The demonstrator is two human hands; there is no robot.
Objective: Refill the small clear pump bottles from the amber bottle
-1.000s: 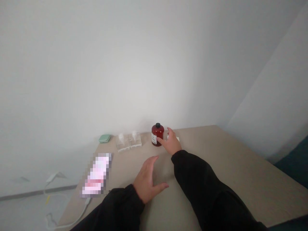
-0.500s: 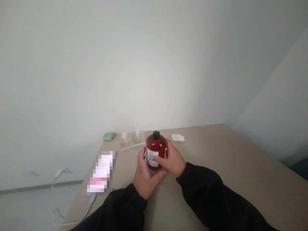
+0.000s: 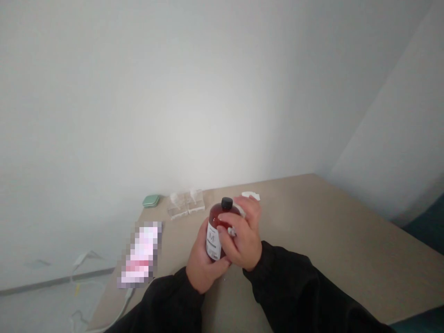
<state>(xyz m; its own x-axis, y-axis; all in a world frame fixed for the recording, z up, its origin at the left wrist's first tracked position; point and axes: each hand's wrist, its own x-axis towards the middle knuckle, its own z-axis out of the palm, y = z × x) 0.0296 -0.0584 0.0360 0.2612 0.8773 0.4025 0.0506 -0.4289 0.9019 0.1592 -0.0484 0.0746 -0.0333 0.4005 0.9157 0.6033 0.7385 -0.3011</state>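
A dark red bottle (image 3: 215, 218) with a black cap and a white label marked with an M is between my hands, tilted slightly. My left hand (image 3: 204, 267) wraps round its left side and lower part, the thumb across the front. Over the bottle's right side, my right hand (image 3: 244, 236) has its fingers bent, with a small crumpled white tissue-like piece (image 3: 231, 231) showing between them. Most of that piece is hidden by the fingers, so its exact kind is unclear. My right hand also covers part of the bottle's shoulder and side.
A clear divided tray (image 3: 178, 213) with white tufts in it stands at the back, beside a small green case (image 3: 151, 200). On the left lies a blurred-out phone (image 3: 141, 254) with a white cable (image 3: 126, 300). A white flat piece (image 3: 255, 195) lies behind my right hand.
My right hand has shifted up from the label to the bottle's shoulder, and white material now shows in its fingers. The bottle has turned and come slightly nearer. The view has shifted a little.
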